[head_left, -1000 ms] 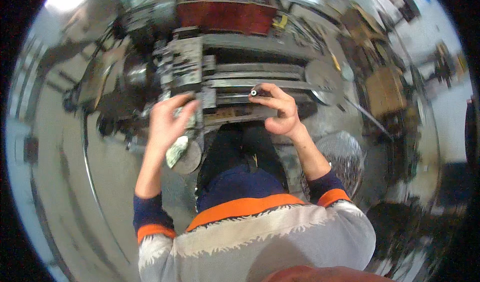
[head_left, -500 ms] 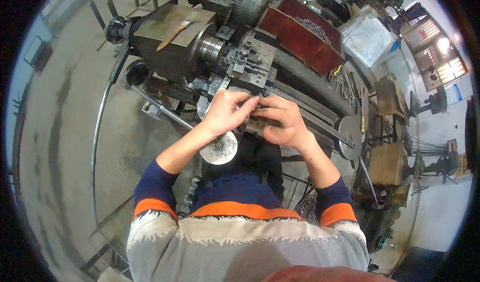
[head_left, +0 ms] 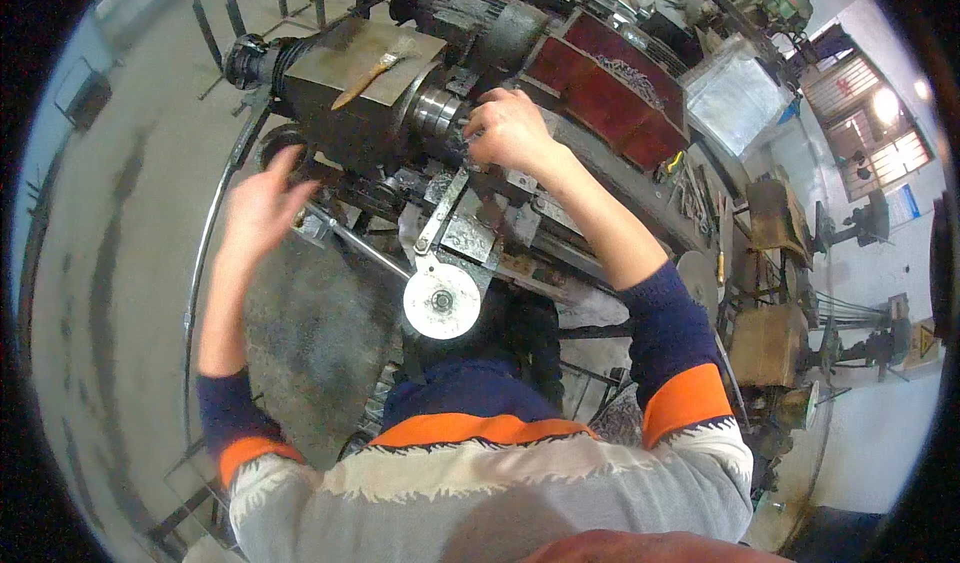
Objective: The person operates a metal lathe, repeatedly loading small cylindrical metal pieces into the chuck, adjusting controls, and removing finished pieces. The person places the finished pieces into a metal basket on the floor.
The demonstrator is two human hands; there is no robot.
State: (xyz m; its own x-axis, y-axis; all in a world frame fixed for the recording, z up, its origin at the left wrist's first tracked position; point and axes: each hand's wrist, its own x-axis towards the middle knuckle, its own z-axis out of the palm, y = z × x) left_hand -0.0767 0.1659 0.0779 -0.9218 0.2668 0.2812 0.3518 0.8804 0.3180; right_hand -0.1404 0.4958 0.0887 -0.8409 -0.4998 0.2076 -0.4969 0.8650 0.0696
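My right hand (head_left: 508, 131) has its fingers curled right beside the shiny metal collet chuck (head_left: 437, 111) of a lathe. Whatever the fingertips hold is hidden, and the hand and forearm cover much of the tool post. Further left, my left hand (head_left: 262, 203) is smeared by motion, with thumb and fingers apart and nothing seen in it. It hangs in front of a dark round cup-shaped part (head_left: 284, 145) on the headstock's near side. A round pale handwheel (head_left: 442, 301) sits close to my body, below a flat metal lever (head_left: 441, 213).
On the headstock top (head_left: 345, 55) lies a wooden-handled brush (head_left: 366, 78). Behind the bed stands a red metal tray (head_left: 600, 91) with metal shavings. A long bar (head_left: 368, 247) juts toward the handwheel, and a bent pipe (head_left: 203, 253) runs at left. Hand tools (head_left: 688, 185) lie at right.
My hands have parted from their meeting place over the carriage. The left swung out to the left and opened; the right moved up and forward to the chuck. The lever is now uncovered.
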